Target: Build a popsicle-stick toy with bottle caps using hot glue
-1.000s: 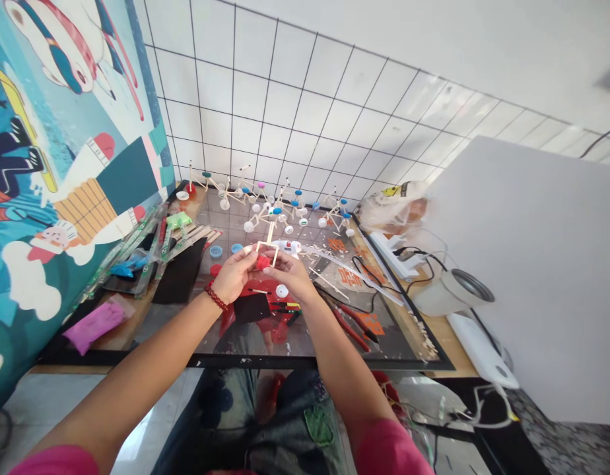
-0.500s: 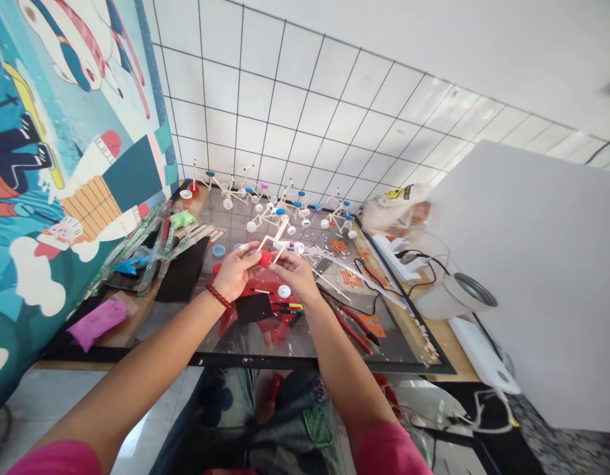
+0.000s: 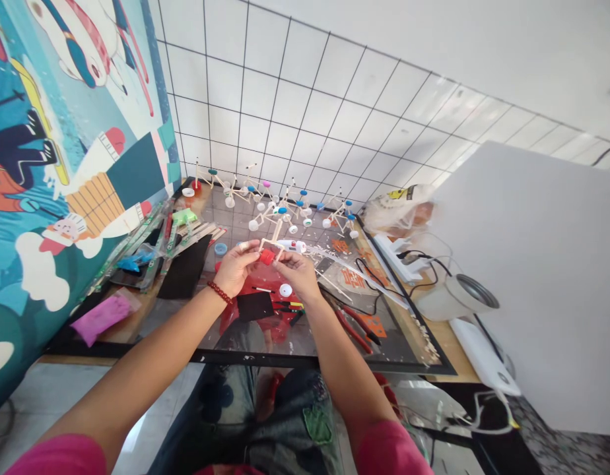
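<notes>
Currently, the left hand (image 3: 236, 269) and right hand (image 3: 299, 274) pinch the stick frame (image 3: 276, 232) between them, red cap (image 3: 267, 256) at its near end, above the table (image 3: 220, 353). Judged light, stiff and fragile at its joints; grip beside the cap.

Table top (image 3: 295, 343) glossy, glass-like; stick frame (image 3: 272, 243) pale wood; lampshade-like cup (image 3: 446, 298) matt; bottle caps (image 3: 220, 249) smooth plastic

A small craft workspace: a glue gun (image 3: 294, 246), red-handled pliers (image 3: 357, 328) and stick models (image 3: 280, 210) crowd the desk (image 3: 305, 346).
</notes>
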Demonstrator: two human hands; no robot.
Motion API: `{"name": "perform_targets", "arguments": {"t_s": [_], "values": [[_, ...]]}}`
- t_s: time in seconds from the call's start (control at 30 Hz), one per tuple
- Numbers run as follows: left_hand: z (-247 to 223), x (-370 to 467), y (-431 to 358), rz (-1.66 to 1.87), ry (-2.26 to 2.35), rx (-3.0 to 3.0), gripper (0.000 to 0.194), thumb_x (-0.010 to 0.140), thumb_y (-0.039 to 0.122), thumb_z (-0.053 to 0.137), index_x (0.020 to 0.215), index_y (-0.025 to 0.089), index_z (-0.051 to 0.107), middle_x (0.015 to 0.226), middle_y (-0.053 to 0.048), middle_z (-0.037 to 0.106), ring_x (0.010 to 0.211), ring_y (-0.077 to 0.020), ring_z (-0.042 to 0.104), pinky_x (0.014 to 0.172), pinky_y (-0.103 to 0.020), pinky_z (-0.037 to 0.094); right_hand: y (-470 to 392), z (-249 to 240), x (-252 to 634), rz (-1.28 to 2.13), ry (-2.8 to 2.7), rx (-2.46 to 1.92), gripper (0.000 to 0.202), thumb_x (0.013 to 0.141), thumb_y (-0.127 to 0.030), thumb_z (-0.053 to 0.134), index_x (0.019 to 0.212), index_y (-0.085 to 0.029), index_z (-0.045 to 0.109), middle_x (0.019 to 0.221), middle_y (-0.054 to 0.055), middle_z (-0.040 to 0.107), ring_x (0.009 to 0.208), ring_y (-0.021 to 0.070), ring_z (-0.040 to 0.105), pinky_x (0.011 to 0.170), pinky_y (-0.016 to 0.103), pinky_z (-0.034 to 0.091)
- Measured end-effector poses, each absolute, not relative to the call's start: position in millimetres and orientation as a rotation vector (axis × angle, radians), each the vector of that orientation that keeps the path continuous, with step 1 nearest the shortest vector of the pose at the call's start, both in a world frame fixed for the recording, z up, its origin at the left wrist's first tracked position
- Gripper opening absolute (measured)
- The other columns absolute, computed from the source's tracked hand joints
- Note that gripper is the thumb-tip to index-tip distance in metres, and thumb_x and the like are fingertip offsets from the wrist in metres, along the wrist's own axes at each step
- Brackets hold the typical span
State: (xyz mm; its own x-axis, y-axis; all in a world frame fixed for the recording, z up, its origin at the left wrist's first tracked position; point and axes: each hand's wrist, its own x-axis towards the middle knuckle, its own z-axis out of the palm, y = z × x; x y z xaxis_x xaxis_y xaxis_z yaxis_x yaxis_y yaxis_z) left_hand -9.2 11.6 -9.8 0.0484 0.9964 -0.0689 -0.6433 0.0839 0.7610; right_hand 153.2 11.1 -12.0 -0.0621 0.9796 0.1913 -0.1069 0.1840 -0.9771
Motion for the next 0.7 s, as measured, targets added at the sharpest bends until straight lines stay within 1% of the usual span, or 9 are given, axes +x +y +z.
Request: {"name": "perform_targets", "arguments": {"t_s": [0.1,0.23,0.33,0.43,0.57,0.7], "values": [[-12.0,-6.8,12.1,1.450,0.758,0.720,0.038,0.052,0.015,0.085,0.089,0.014,0.074,0.076,-0.001,0.071,0.067,-0.0110,0.064,0.063,-0.023,0.048,10.6,-12.1,155.0,1.166,-1.261,-0.950,0.028,0.063,-0.040,0.085,0.076,-0.020,0.071,0.073,0.000,0.070,0.064,0.0148,0.063,0.070,0.032,0.052],[-13.5,-3.5,12.6,1.527,0.815,0.761,0.039,0.049,0.016,0.085,0.086,0.014,0.072,0.071,0.001,0.069,0.064,-0.0110,0.061,0.062,-0.024,0.047,11.3,-11.5,157.6,1.203,-1.244,-0.961,0.033,0.061,-0.039,0.086,0.085,-0.020,0.074,0.079,0.001,0.072,0.070,0.0157,0.064,0.073,0.032,0.052],[-13.2,-2.8,12.7,1.523,0.844,0.778,0.041,0.050,0.018,0.083,0.089,0.014,0.070,0.070,0.001,0.067,0.061,-0.0111,0.059,0.060,-0.025,0.046,11.6,-10.5,158.4,1.214,-1.268,-1.017,0.029,0.063,-0.041,0.084,0.079,-0.020,0.073,0.073,0.000,0.070,0.065,0.0138,0.060,0.067,0.029,0.049],[-12.0,-2.9,12.2,1.531,0.847,0.833,0.041,0.050,0.015,0.080,0.090,0.014,0.069,0.069,0.003,0.065,0.063,-0.0101,0.058,0.063,-0.024,0.046,11.5,-10.7,158.3,1.215,-1.303,-1.044,0.027,0.065,-0.042,0.081,0.073,-0.019,0.070,0.066,-0.001,0.065,0.059,0.0118,0.055,0.061,0.027,0.044],[-11.2,-3.9,10.9,1.505,0.848,0.936,0.041,0.052,0.013,0.078,0.092,0.013,0.068,0.072,0.003,0.066,0.068,-0.0095,0.059,0.071,-0.024,0.047,12.3,-13.5,159.1,1.195,-1.323,-1.042,0.028,0.068,-0.044,0.078,0.074,-0.018,0.068,0.065,-0.002,0.063,0.057,0.0104,0.051,0.059,0.026,0.040],[-13.8,-5.3,10.2,1.457,0.864,0.960,0.047,0.055,0.015,0.078,0.099,0.013,0.065,0.072,0.003,0.066,0.068,-0.0106,0.061,0.071,-0.025,0.048,13.4,-16.4,160.6,1.188,-1.342,-1.041,0.029,0.068,-0.044,0.078,0.074,-0.018,0.068,0.062,-0.003,0.061,0.055,0.0097,0.048,0.057,0.025,0.036]]}}
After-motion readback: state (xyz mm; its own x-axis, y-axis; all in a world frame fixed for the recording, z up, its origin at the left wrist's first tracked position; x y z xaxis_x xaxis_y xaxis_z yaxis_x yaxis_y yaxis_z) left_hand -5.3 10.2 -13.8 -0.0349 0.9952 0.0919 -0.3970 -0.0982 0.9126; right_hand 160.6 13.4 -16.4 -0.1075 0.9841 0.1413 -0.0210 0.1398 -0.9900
